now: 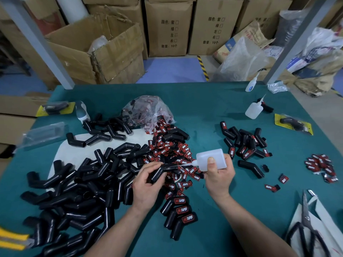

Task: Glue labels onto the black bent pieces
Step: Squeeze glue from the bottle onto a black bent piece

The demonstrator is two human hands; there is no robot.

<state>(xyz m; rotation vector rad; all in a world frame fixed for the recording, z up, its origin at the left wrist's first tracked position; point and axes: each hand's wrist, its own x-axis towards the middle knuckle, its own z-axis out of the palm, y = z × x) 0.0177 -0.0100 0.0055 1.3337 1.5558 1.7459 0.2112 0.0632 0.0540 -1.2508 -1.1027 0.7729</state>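
My left hand (146,184) grips a black bent piece (163,170) over the middle of the green table. My right hand (219,175) holds a white glue bottle (211,159) tipped sideways, its nozzle touching the upper arm of that piece. A heap of red-and-black labels (167,147) lies just behind the hands. Several unlabelled black bent pieces (78,190) are piled at the left. Three labelled pieces (178,212) lie in front of my hands, and another group of labelled pieces (245,143) lies at the right.
A plastic bag of labels (148,110) sits behind the heap. Two more glue bottles (253,110) stand at the back right. Scissors (306,227) lie at the front right, a small stack of labels (321,167) at the right edge, and packaged pieces (295,124) near it.
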